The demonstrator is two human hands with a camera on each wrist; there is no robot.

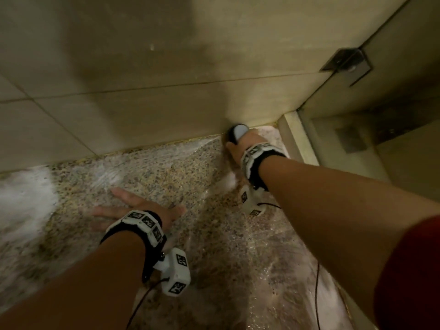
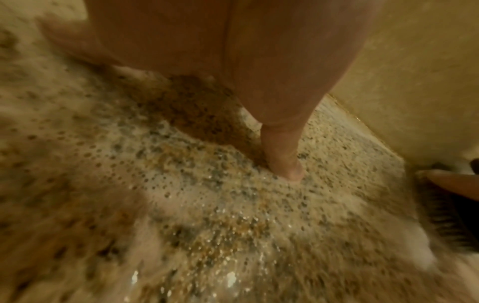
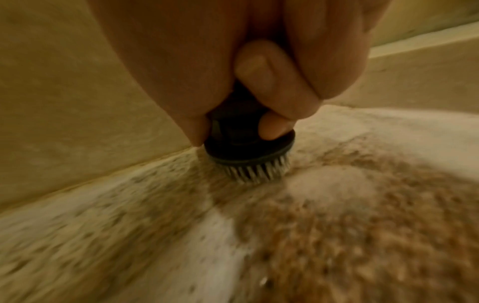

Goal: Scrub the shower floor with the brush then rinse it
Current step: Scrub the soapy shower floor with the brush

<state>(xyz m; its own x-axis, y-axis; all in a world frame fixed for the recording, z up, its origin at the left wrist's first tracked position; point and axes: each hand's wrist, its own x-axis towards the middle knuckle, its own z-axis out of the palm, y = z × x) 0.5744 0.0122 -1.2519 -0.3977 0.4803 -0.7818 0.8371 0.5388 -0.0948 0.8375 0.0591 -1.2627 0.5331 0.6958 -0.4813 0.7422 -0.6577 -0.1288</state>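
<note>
Scrubbing the wet shower floor by the wall

The right hand (image 1: pixel 240 144) curls its fingers tight around a round black brush (image 3: pixel 249 151), bristles down on the speckled shower floor (image 1: pixel 166 182), in the corner at the upper right. The left hand (image 1: pixel 135 208) lies flat with fingers spread wide on the floor, lower left. White foam (image 1: pixel 23 198) sits at the far left.

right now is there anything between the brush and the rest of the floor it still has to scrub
Nothing solid that I can see. The right hand grips the brush, bristles down in the far corner by the wall. The shower floor holds only foam and the left hand, resting flat on it.
</note>
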